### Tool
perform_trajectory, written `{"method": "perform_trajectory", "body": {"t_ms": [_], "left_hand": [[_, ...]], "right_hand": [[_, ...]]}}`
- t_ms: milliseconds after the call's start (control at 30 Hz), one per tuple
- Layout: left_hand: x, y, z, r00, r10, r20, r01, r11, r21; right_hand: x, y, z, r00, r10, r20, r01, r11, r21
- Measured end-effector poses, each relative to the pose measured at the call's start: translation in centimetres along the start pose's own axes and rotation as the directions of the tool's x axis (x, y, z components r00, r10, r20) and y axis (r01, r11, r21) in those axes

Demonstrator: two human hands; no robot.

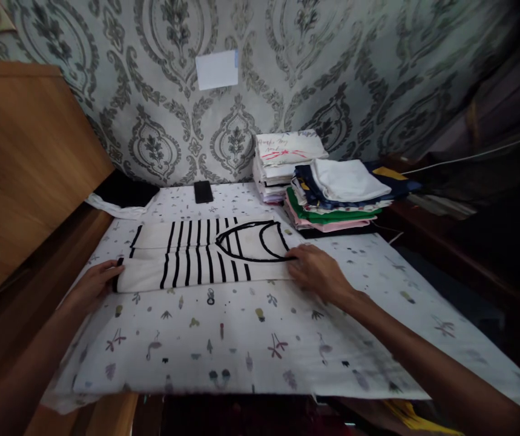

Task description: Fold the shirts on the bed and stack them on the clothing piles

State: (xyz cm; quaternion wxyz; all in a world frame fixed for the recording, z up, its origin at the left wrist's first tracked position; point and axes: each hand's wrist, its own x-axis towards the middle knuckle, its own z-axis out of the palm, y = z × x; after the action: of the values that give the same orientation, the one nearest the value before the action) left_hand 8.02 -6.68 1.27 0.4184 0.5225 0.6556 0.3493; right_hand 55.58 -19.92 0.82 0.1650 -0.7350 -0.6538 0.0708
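A cream shirt with black stripes lies folded into a long band across the patterned sheet. Its black-trimmed neckline points right. My left hand grips the shirt's left end, fingers curled over the black hem. My right hand rests on the shirt's right end by the collar, fingers bent down onto the cloth.
Two stacks of folded clothes stand at the back right: a white stack against the wall and a mixed-colour stack in front. A black phone lies near the wall. A wooden cabinet rises on the left. White cloth is bunched beside it.
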Motion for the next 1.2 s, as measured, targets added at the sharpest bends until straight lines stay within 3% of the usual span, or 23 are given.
{"method": "perform_trajectory", "body": {"t_ms": [67, 133, 233, 300, 400, 500, 767, 1000, 1100, 1200], "left_hand": [[-0.2, 0.0, 0.6, 0.999, -0.018, 0.026, 0.019, 0.999, -0.027], [-0.3, -0.1, 1.1, 0.996, 0.048, 0.069, -0.046, 0.999, -0.022], [0.1, -0.4, 1.7, 0.973, 0.225, 0.044, -0.226, 0.974, 0.028], [0.6, -0.7, 2.0, 0.961, 0.276, -0.012, -0.274, 0.958, 0.086], [1.5, -0.9, 2.1, 0.950, 0.304, -0.076, -0.275, 0.925, 0.262], [1.9, -0.8, 2.1, 0.936, 0.345, -0.068, -0.286, 0.858, 0.426], [2.2, -1.2, 2.0, 0.920, 0.390, -0.031, -0.314, 0.785, 0.535], [2.8, -1.4, 1.7, 0.934, 0.355, -0.040, -0.222, 0.664, 0.714], [2.5, -1.2, 1.7, 0.943, 0.328, -0.055, -0.174, 0.629, 0.758], [2.3, -1.0, 1.7, 0.947, 0.317, -0.052, -0.163, 0.614, 0.772]], "right_hand": [[1.4, -3.1, 0.2, 0.994, -0.113, -0.009, 0.112, 0.992, -0.065], [3.2, -6.6, 1.2, 0.982, -0.175, 0.077, 0.175, 0.985, 0.003], [5.9, -10.7, 3.7, 0.987, -0.097, 0.124, 0.091, 0.994, 0.058], [6.9, -12.1, 5.4, 0.994, -0.049, 0.095, 0.045, 0.998, 0.051], [7.1, -12.3, 7.0, 0.998, -0.056, 0.022, 0.055, 0.997, 0.055], [7.0, -11.7, 7.5, 0.998, -0.069, -0.011, 0.070, 0.992, 0.105], [7.7, -12.7, 7.5, 0.999, 0.029, 0.027, -0.032, 0.987, 0.154], [7.5, -12.7, 7.5, 1.000, 0.008, 0.009, -0.010, 0.991, 0.137], [7.3, -12.8, 7.7, 0.993, -0.073, -0.090, 0.081, 0.992, 0.093], [7.0, -13.3, 8.0, 0.939, -0.321, -0.127, 0.324, 0.946, 0.004]]}}
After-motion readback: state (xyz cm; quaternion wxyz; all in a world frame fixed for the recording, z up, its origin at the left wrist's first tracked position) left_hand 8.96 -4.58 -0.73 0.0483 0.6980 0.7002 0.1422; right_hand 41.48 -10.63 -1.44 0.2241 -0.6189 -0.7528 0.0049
